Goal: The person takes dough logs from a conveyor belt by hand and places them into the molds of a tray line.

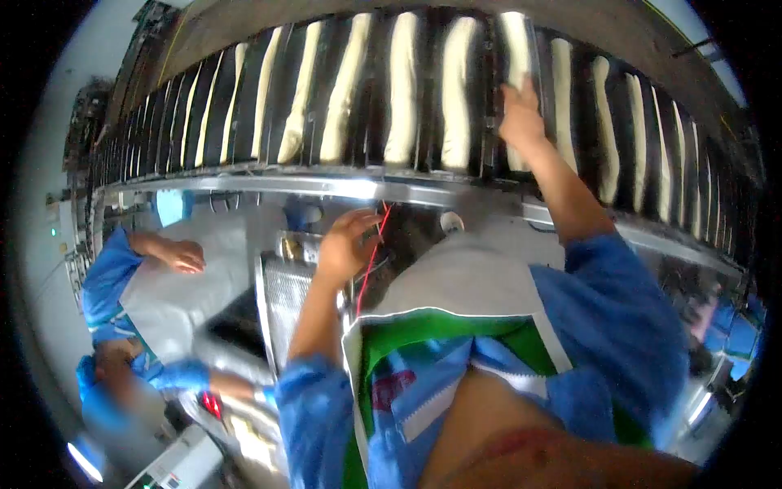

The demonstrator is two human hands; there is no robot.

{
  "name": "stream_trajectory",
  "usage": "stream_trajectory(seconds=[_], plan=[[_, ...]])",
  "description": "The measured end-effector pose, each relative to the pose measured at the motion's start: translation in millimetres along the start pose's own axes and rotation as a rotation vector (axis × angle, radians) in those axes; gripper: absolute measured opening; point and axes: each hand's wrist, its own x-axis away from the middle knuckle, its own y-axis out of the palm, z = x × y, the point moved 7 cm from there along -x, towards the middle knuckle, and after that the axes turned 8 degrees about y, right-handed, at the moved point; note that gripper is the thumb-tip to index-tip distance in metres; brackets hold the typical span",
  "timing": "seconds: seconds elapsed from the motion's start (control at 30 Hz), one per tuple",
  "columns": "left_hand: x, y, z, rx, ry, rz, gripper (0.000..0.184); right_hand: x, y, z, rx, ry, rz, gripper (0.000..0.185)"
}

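My right hand (522, 122) reaches over a long pale dough roll (516, 49) in a dark trough. Its fingers are spread and touch the near part of the roll, which the hand partly covers. My left hand (350, 243) hangs in front of the metal rail, beside a thin red cord (371, 265). The fingers there are loosely bent and apart, with nothing in them. Similar dough rolls lie on both sides, among them one just left (459, 94) and one just right (562, 102) of my right hand.
A metal rail (350, 187) runs along the near edge of the row of dark troughs. To the left stands a co-worker in blue sleeves, one hand (186, 257) held near the rail. A perforated metal panel (287, 301) is between us. Another person (729, 330) is far right.
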Motion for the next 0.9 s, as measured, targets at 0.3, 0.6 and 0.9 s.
stream_trajectory(seconds=[0.3,0.6,0.9], plan=[[226.1,-3.4,-45.7,0.027,-0.555,0.47,0.036,30.7,30.8,28.2,0.026,-0.189,0.04,0.056],[435.3,10.8,-24.8,-0.168,-1.035,0.662,0.032,-99.7,124.8,115.1,1.354,-1.073,0.443,0.034],[647.6,62.2,-9.6,-0.424,-1.469,1.043,0.034,34.6,49.5,20.1,0.579,-0.874,0.38,0.043]])
